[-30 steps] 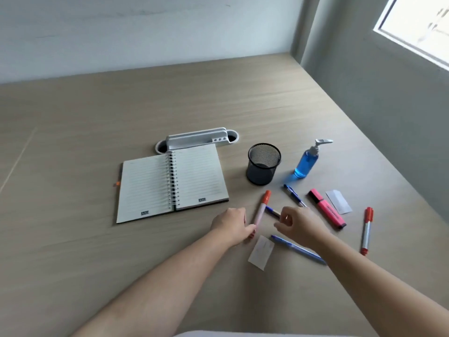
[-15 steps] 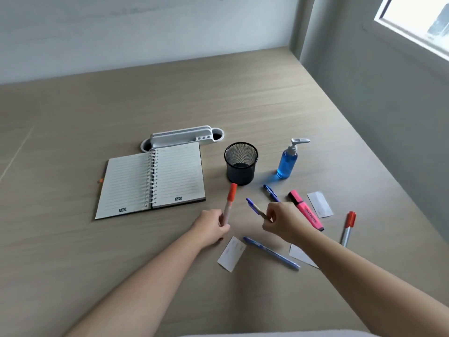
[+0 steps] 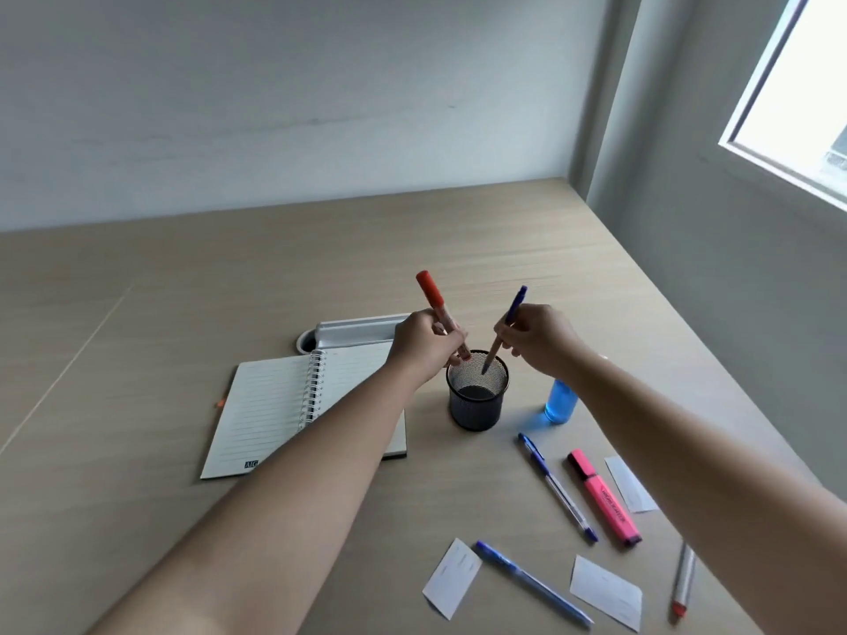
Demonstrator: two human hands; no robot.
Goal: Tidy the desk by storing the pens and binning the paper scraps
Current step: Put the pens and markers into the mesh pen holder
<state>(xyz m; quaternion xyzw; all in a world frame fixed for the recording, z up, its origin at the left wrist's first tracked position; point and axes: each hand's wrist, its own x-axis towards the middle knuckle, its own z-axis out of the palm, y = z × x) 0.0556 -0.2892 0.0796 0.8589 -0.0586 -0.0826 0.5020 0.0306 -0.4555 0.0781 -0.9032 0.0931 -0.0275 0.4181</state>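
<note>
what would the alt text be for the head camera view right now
Two bare hands lower pens into a black mesh pen cup on a wooden desk: the left hand holds a red-capped marker, the right hand a blue pen. An open spiral notebook lies left; two blue pens, a pink highlighter and paper scraps lie nearer.

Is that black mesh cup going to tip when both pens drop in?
Probably not: the mesh cup stands upright on the flat desk, squat and wide-mouthed. It looks light and nearly empty, though, so a knock from the left hand or right hand at the rim might shift it.
</note>
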